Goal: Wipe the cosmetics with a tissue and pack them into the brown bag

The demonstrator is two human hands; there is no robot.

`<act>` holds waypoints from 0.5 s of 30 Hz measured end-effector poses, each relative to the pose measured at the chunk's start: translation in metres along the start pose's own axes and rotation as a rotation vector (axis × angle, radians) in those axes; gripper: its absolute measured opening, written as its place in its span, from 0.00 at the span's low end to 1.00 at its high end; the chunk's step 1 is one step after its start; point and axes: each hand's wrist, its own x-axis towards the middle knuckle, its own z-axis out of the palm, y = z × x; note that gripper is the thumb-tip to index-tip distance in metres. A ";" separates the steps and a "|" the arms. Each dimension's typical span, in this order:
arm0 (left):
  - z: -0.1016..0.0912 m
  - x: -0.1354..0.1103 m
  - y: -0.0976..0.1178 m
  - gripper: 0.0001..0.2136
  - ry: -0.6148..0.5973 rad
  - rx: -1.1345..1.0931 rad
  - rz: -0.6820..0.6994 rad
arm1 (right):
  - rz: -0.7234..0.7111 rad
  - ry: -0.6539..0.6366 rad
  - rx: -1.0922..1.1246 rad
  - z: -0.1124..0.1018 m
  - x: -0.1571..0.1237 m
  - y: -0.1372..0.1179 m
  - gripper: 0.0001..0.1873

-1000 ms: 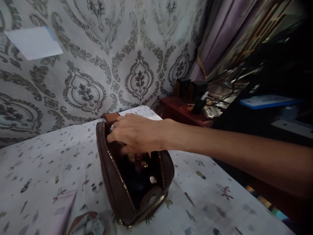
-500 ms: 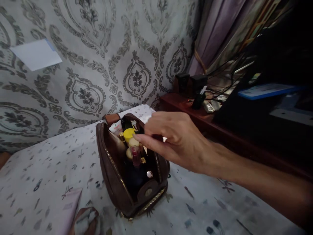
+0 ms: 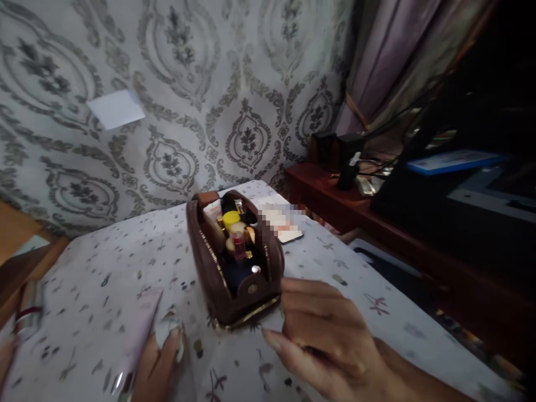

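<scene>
A brown leather pouch (image 3: 218, 273) stands unzipped on the flower-print tablecloth (image 3: 96, 268), packed with small cosmetics, among them a yellow-capped item (image 3: 230, 219) and a red-tinted vial (image 3: 239, 247). My right hand (image 3: 330, 340) hovers just in front of and to the right of the pouch's near end, fingers loosely spread and holding nothing. My left hand (image 3: 157, 363) is at the bottom edge, its thumb pressed on a pale pink tube (image 3: 136, 329) lying left of the pouch.
A flat card (image 3: 285, 223) lies behind the pouch. To the right, a dark red shelf (image 3: 335, 201) carries black adapters, cables and a blue-edged device (image 3: 452, 162). Patterned wallpaper with a white note (image 3: 116, 109) stands behind. A striped object (image 3: 25, 307) sits at the far left.
My right hand has come out of the pouch and pulled back toward me, leaving the pouch's contents exposed. My left hand with the pink tube has come more into view.
</scene>
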 end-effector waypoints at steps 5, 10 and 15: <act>0.003 0.001 0.039 0.31 -0.035 -0.137 -0.055 | -0.009 -0.102 0.082 0.043 -0.023 -0.021 0.25; -0.019 -0.013 0.062 0.31 -0.141 -0.275 0.078 | 0.094 -0.252 0.195 0.087 -0.036 -0.028 0.25; -0.053 -0.020 0.045 0.22 -0.190 -0.334 0.098 | 0.378 -0.478 0.255 0.126 -0.040 -0.027 0.24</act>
